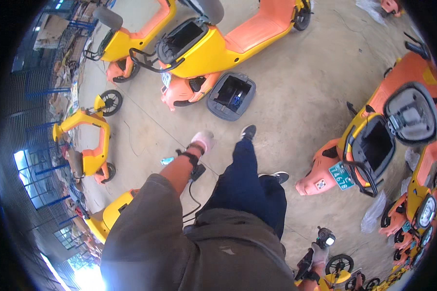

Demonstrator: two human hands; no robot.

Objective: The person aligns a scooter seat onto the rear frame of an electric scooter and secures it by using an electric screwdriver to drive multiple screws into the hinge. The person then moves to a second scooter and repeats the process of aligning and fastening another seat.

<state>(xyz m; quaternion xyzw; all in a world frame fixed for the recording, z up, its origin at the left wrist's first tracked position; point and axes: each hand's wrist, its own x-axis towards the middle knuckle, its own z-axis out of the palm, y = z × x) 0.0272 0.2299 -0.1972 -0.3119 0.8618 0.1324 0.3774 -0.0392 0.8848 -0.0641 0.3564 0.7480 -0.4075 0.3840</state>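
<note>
Locate the dark grey bin (223,112) on the floor (296,97), well inside the floor's left edge — probably rigid, light plastic, best held by opposite rims. Note left hand (204,140) nearby, apparently empty, finger spread unclear; right hand (319,253) beside black lamp (328,239) — cannot tell grip.

Floor (296,87): smooth grey-beige concrete with darker smudges, a thin straight seam (150,116) crossing it diagonally.
Wall (17,116): dark and ribbed, curving along the left rim, blue bars (44,91) along it.
Wall foot: mixed clutter (58,92), heaped.
Windows (28,169): divided panes, brightly lit.
Light: white glare (87,279), lower left.
</note>
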